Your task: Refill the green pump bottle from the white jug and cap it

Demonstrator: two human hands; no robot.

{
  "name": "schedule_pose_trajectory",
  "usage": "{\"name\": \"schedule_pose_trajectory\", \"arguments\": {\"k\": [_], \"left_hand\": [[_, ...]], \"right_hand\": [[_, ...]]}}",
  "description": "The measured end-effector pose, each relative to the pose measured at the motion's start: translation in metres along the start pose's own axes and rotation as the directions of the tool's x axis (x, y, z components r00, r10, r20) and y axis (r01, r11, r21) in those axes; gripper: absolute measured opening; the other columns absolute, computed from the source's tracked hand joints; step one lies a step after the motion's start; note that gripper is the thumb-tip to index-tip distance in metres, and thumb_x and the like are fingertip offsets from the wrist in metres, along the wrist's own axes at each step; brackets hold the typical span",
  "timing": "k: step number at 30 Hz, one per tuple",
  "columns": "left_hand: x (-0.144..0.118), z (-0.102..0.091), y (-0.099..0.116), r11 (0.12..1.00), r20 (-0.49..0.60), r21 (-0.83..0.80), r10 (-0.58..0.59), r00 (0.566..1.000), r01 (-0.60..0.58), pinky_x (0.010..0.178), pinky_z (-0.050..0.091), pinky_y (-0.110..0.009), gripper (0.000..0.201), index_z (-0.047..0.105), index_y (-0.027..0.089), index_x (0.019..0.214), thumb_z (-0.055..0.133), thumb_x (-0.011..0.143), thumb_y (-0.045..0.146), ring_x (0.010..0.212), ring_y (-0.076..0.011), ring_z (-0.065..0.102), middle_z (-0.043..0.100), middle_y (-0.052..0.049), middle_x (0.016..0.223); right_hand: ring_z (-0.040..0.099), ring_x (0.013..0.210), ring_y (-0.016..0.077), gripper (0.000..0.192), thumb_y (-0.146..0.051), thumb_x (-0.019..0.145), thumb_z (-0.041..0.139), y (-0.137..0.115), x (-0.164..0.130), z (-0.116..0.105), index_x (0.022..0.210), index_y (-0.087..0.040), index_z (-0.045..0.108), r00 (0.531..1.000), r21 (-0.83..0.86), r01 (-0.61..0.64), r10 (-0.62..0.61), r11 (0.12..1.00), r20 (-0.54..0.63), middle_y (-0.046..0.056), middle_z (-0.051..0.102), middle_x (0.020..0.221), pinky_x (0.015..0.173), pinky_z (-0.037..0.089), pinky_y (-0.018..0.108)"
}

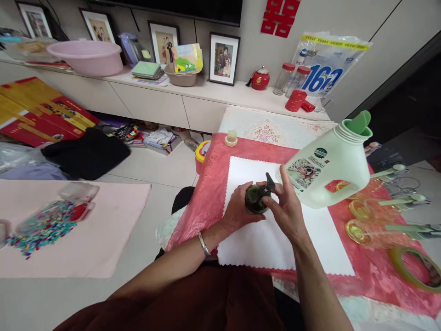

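I see my left hand [237,212] wrapped round a small dark green bottle [254,202] in the middle of the white cloth [262,243] on the tabletop [372,276]. My right hand [287,209] has its fingers [275,193] pinching the pump top [268,184] (it looks black). I think I am at the step of turning the pump on the bottle. The next move needs a firm hold below and a slow twist above. A big pale green jug [336,168] sits just right of the bottle, lid [358,123] flipped up.
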State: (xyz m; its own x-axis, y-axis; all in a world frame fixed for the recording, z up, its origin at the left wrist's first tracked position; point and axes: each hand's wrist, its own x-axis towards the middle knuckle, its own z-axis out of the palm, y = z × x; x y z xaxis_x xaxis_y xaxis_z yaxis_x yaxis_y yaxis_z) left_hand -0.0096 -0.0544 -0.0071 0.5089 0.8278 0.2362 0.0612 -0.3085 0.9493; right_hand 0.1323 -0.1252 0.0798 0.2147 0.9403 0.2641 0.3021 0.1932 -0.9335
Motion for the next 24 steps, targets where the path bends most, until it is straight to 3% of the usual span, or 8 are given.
{"name": "schedule_pose_trajectory", "arguments": {"k": [7, 11, 14, 17, 24], "left_hand": [[-0.002, 0.0, -0.01, 0.999, -0.027, 0.033, 0.026, 0.999, -0.025, 0.112, 0.044, -0.06, 0.108, 0.039, 0.021, 0.145, 0.094, 0.056, 0.05, 0.132, -0.0397, 0.056, 0.056, -0.018, 0.141], [-0.001, 0.0, -0.014, 0.999, -0.026, 0.018, 0.027, 0.999, -0.027, 0.111, 0.047, -0.059, 0.109, 0.034, 0.022, 0.148, 0.091, 0.06, 0.052, 0.132, -0.0394, 0.057, 0.055, -0.019, 0.142], [-0.002, -0.002, -0.016, 0.998, 0.017, 0.004, 0.07, 0.997, -0.07, 0.112, 0.046, -0.059, 0.123, 0.019, 0.026, 0.156, 0.09, 0.061, 0.055, 0.137, -0.039, 0.054, 0.049, -0.019, 0.149], [-0.004, -0.003, -0.016, 0.993, 0.035, 0.03, 0.114, 0.993, -0.115, 0.117, 0.041, -0.06, 0.132, 0.01, 0.028, 0.159, 0.091, 0.059, 0.058, 0.144, -0.0395, 0.046, 0.039, -0.021, 0.157], [-0.003, -0.006, -0.009, 0.967, 0.089, 0.228, 0.1, 0.991, -0.118, 0.116, 0.041, -0.064, 0.112, 0.033, 0.023, 0.153, 0.086, 0.064, 0.065, 0.138, -0.0407, 0.051, 0.048, -0.02, 0.149]], "right_hand": [[0.058, 0.095, 0.0175, 0.085, -0.031, 0.074, 0.078, 0.003, 0.004, 0.017, 0.153, -0.024, 0.047, 0.964, -0.078, -0.047, 0.025, 0.996, -0.263, 0.001, 0.061, 0.098, 0.099, 0.049, 0.036], [0.055, 0.094, 0.0161, 0.083, -0.025, 0.071, 0.078, 0.001, 0.004, 0.022, 0.15, -0.026, 0.051, 0.954, -0.121, -0.073, 0.034, 0.99, -0.299, 0.0, 0.059, 0.096, 0.096, 0.052, 0.032], [0.054, 0.096, 0.0165, 0.083, -0.022, 0.071, 0.078, -0.003, 0.0, 0.022, 0.149, -0.026, 0.052, 0.937, -0.147, -0.092, 0.035, 0.985, -0.348, 0.001, 0.059, 0.098, 0.097, 0.052, 0.033], [0.055, 0.093, 0.0162, 0.077, -0.031, 0.076, 0.077, -0.011, -0.006, 0.015, 0.149, -0.026, 0.052, 0.891, -0.124, -0.08, 0.015, 0.989, -0.454, 0.003, 0.058, 0.102, 0.094, 0.053, 0.034], [0.051, 0.077, 0.0111, 0.074, -0.039, 0.074, 0.083, -0.028, -0.035, -0.031, 0.143, -0.023, 0.058, 0.731, -0.14, -0.067, -0.047, 0.988, -0.681, 0.001, 0.056, 0.097, 0.078, 0.05, 0.028]]}}
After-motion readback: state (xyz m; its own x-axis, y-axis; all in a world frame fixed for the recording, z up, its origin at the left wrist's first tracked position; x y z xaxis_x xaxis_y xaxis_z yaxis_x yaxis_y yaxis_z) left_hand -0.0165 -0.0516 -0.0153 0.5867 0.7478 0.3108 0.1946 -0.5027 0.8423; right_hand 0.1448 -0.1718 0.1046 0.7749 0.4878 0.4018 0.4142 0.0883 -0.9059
